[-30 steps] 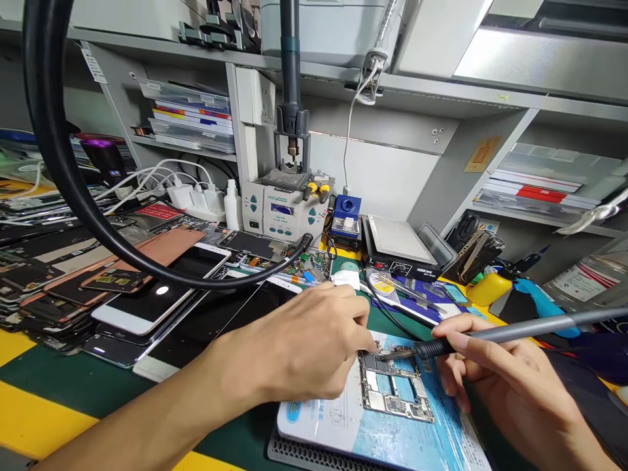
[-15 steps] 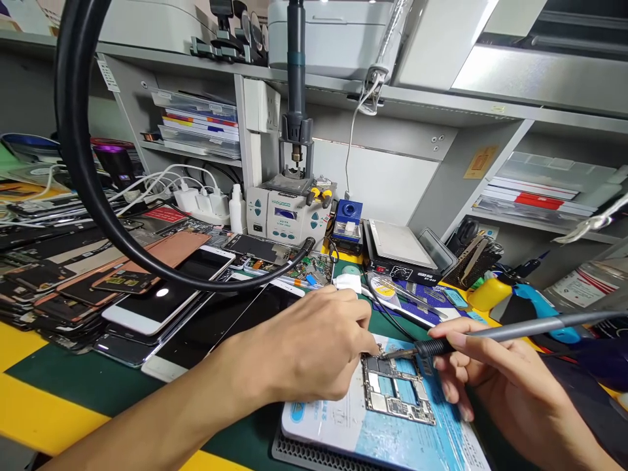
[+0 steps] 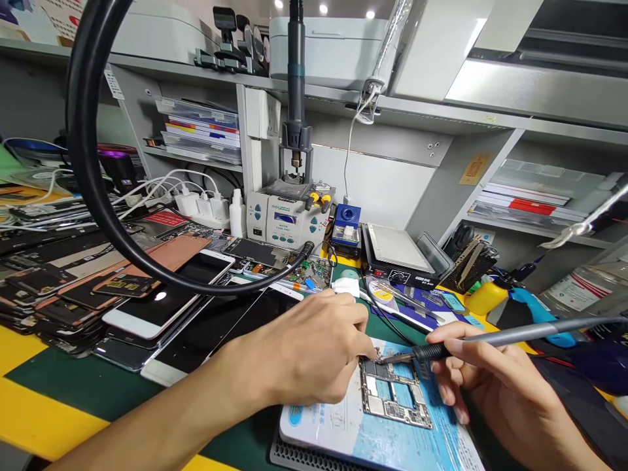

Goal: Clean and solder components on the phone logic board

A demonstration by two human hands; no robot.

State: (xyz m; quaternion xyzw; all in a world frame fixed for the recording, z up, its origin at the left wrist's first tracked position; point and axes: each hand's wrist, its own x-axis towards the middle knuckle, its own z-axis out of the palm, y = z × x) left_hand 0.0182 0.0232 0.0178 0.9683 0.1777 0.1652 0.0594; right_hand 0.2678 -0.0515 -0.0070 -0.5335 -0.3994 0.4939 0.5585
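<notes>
A phone circuit board [image 3: 392, 409] with rectangular openings lies on a blue-and-white box [image 3: 338, 432]. My right hand [image 3: 510, 373] grips a soldering iron [image 3: 510, 333] like a pen, its cable trailing off to the right. The iron's tip meets the upper left part of the board, close to my left fingertips. My left hand [image 3: 318, 347] is closed at that same corner, thumb and fingers pinched together. What they pinch is hidden behind the hand. Underneath the box, a dark honeycomb-patterned base [image 3: 314, 458] shows at the front.
A thick black hose [image 3: 81, 131] loops across the left, joining a hot air station [image 3: 284, 216]. Phones and screens are stacked at left, including a white phone [image 3: 167, 307]. Behind the box stand a flat heating plate [image 3: 397, 245] and a blue iron holder [image 3: 347, 219]. Yellow-handled tools [image 3: 490, 294] lie right.
The view has tilted up slightly. Both hands hold nearly the same pose, with the iron's tip still at the board's upper left part.
</notes>
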